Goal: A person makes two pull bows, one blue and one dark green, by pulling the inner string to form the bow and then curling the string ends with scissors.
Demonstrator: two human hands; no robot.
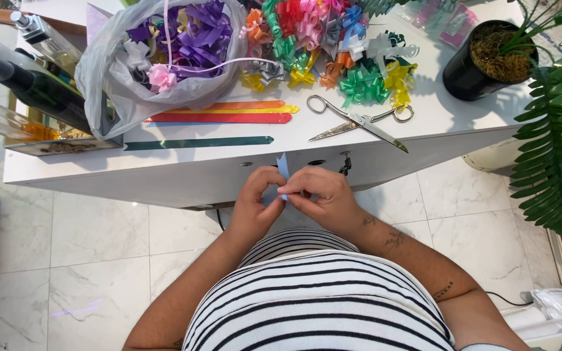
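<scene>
White tabletop [229, 170] before us carries a grey plastic bag of purple bows [164, 58], flat ribbon strips [222, 117] not yet used, finished bows [320, 45] and steel scissors [359, 122]. Our left hand [255, 201] and right hand [323, 198] pinch a light-blue ribbon strip [283, 168] just below the edge.

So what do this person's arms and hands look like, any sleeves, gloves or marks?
Both arms are bare, with no sleeves reaching the forearms and no gloves. The left hand and right hand show no rings that I can make out. The right forearm bears several small dark tattoos. The top is black-and-white striped.
</scene>
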